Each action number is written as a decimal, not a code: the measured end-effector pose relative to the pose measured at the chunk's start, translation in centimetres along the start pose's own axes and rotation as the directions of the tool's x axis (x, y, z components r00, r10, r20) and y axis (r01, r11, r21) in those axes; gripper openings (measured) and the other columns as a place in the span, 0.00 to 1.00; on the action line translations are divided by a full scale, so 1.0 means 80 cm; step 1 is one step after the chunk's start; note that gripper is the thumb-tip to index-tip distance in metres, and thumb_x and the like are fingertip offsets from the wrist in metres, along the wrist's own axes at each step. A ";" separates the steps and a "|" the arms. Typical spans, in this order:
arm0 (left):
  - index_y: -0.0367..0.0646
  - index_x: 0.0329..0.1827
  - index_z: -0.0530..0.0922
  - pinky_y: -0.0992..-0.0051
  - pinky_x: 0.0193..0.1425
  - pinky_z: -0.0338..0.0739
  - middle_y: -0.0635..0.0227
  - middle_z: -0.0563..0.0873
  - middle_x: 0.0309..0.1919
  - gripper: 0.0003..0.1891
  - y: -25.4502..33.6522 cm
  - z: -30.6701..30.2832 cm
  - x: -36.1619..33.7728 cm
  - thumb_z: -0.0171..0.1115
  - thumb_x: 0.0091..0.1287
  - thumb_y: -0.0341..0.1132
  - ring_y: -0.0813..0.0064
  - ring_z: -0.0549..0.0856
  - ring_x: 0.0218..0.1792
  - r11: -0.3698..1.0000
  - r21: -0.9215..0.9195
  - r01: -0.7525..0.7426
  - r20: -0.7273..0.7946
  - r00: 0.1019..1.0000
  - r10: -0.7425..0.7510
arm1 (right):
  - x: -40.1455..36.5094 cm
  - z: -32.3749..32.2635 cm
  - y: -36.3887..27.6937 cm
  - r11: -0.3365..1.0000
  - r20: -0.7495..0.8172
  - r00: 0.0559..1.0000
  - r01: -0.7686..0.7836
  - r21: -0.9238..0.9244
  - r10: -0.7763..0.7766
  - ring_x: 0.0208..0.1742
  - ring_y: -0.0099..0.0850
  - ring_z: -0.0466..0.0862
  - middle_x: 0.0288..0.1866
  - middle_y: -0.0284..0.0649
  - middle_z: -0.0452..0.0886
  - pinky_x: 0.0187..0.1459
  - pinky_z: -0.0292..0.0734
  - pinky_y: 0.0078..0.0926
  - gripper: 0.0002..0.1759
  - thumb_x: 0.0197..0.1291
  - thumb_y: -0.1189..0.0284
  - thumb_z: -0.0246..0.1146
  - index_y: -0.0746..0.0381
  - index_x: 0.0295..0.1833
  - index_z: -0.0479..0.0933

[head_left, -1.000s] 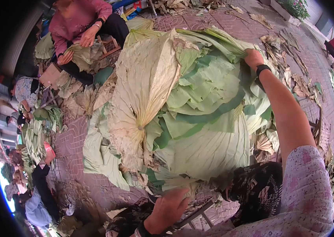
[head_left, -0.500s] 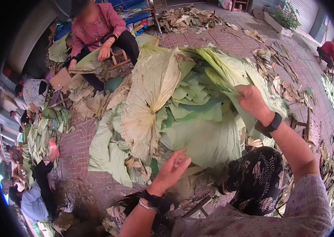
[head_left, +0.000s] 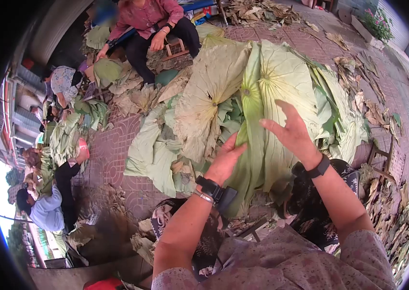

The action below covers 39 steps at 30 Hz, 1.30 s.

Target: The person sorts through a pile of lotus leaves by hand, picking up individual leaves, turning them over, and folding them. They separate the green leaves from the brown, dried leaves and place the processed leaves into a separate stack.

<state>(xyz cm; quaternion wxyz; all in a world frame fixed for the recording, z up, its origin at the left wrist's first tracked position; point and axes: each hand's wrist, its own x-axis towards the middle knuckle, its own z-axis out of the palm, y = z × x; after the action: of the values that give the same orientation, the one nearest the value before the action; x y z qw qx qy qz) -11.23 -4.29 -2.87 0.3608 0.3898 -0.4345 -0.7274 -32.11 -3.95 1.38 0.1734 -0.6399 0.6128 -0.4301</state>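
Over the knees, as seen from the head camera, the left hand [head_left: 226,162] is laid flat, fingers together, against a folded green leaf [head_left: 252,140] at the front of the leaf pile [head_left: 151,145]; nothing is pinched. The right hand [head_left: 294,133] is held open, fingers spread, over a pale round leaf [head_left: 286,77] just beside the fold; whether it touches cannot be told. A dried leaf [head_left: 211,92] leans to their left. With neither hand closed, the fold may be judged liable to slump or spring open, and brittle edges could be cracked by a hard press.
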 end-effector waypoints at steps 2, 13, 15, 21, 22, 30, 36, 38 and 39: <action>0.41 0.75 0.66 0.77 0.67 0.70 0.70 0.80 0.63 0.25 -0.002 0.005 -0.002 0.54 0.75 0.26 0.80 0.77 0.62 0.996 0.085 0.001 0.040 0.999 -0.004 | 0.033 0.017 0.048 0.992 -0.120 0.993 -0.010 -0.124 -0.005 0.69 0.52 0.72 0.66 0.65 0.71 0.70 0.67 0.40 0.52 0.58 0.49 0.70 0.77 0.73 0.58; 0.34 0.74 0.65 0.75 0.69 0.67 0.61 0.79 0.64 0.25 -0.051 0.005 0.008 0.55 0.74 0.28 0.75 0.76 0.63 0.872 0.409 -0.271 0.080 0.962 0.261 | 0.039 0.035 0.090 0.953 0.210 0.934 -0.302 0.026 0.290 0.60 0.52 0.80 0.62 0.64 0.76 0.64 0.72 0.40 0.57 0.56 0.46 0.71 0.73 0.76 0.54; 0.34 0.73 0.65 0.75 0.69 0.68 0.60 0.80 0.63 0.25 -0.044 0.008 0.006 0.55 0.74 0.28 0.74 0.76 0.63 0.847 0.445 -0.289 0.102 0.957 0.273 | 0.038 0.029 0.086 0.936 0.226 0.922 -0.341 0.093 0.313 0.58 0.52 0.81 0.60 0.64 0.77 0.64 0.73 0.40 0.58 0.54 0.44 0.72 0.72 0.76 0.55; 0.37 0.73 0.67 0.73 0.68 0.69 0.59 0.82 0.60 0.25 -0.035 0.018 0.004 0.55 0.74 0.28 0.72 0.78 0.61 0.819 0.505 -0.273 0.113 0.961 0.251 | 0.003 0.014 0.033 0.976 0.265 0.940 -0.218 -0.016 0.215 0.68 0.55 0.72 0.68 0.66 0.66 0.66 0.71 0.44 0.68 0.42 0.39 0.76 0.73 0.76 0.53; 0.37 0.73 0.67 0.72 0.68 0.69 0.59 0.82 0.59 0.25 -0.040 0.016 0.005 0.55 0.74 0.28 0.71 0.79 0.61 0.781 0.544 -0.307 0.124 0.950 0.287 | -0.005 0.019 0.024 0.977 0.238 0.948 -0.199 -0.081 0.213 0.68 0.55 0.72 0.68 0.66 0.66 0.66 0.71 0.45 0.67 0.43 0.40 0.76 0.73 0.76 0.53; 0.38 0.70 0.69 0.73 0.63 0.72 0.62 0.83 0.56 0.23 -0.038 0.007 0.010 0.54 0.73 0.26 0.72 0.80 0.55 0.823 0.489 -0.288 0.110 0.957 0.270 | 0.004 0.019 0.042 0.979 0.112 0.973 -0.195 -0.062 0.201 0.58 0.57 0.80 0.56 0.66 0.79 0.59 0.75 0.44 0.42 0.55 0.58 0.69 0.73 0.69 0.65; 0.39 0.67 0.74 0.76 0.56 0.77 0.67 0.86 0.53 0.18 -0.014 -0.011 0.014 0.52 0.75 0.27 0.79 0.84 0.48 0.992 -0.097 -0.084 -0.002 0.996 0.085 | -0.002 -0.054 0.003 0.996 -0.088 0.995 -0.058 -0.069 0.052 0.40 0.58 0.83 0.38 0.61 0.82 0.40 0.78 0.49 0.23 0.59 0.73 0.60 0.72 0.59 0.72; 0.41 0.64 0.76 0.75 0.54 0.80 0.67 0.86 0.51 0.16 -0.002 0.000 0.005 0.51 0.75 0.26 0.78 0.85 0.48 0.981 -0.165 -0.102 -0.124 0.989 0.082 | -0.032 -0.042 -0.016 0.973 -0.140 0.977 0.131 -0.190 -0.159 0.36 0.59 0.81 0.37 0.58 0.81 0.38 0.78 0.51 0.21 0.59 0.74 0.59 0.71 0.58 0.72; 0.41 0.63 0.77 0.75 0.53 0.81 0.66 0.86 0.50 0.16 -0.002 0.003 0.005 0.51 0.75 0.26 0.77 0.85 0.48 0.978 -0.174 -0.116 -0.164 0.983 0.088 | -0.050 -0.042 -0.048 0.964 -0.009 0.997 0.066 -0.256 -0.070 0.40 0.57 0.83 0.43 0.60 0.80 0.41 0.79 0.47 0.25 0.58 0.76 0.59 0.72 0.62 0.71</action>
<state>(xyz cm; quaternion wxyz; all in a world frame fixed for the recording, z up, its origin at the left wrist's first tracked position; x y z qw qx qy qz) -11.62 -4.50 -3.01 0.4647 0.3877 -0.3560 -0.7120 -31.77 1.52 4.86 0.0692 -0.6737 0.6424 -0.3587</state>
